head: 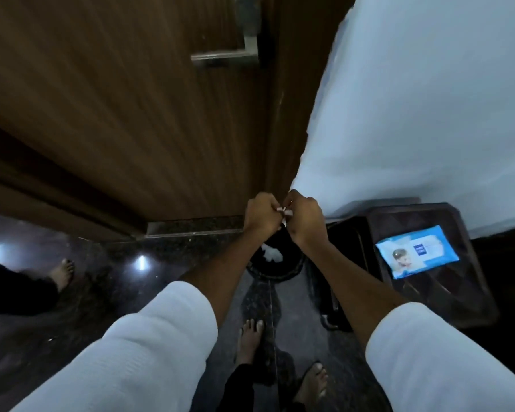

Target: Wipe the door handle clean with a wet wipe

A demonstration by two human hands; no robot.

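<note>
A silver lever door handle (225, 56) sticks out from the brown wooden door (116, 108) near the top of the view. Well below it, my left hand (260, 215) and my right hand (305, 218) meet in front of the door's edge, both pinched on a small white wet wipe (284, 212), only bits of which show between the fingers. A blue pack of wet wipes (416, 254) lies on a dark stool (446, 298) to the right.
A dark bin (280, 269) with crumpled white wipes (271, 254) stands on the floor under my hands. A pale wall (428, 114) rises on the right. My bare feet are below; another person's foot (61, 273) is at the left on the glossy dark floor.
</note>
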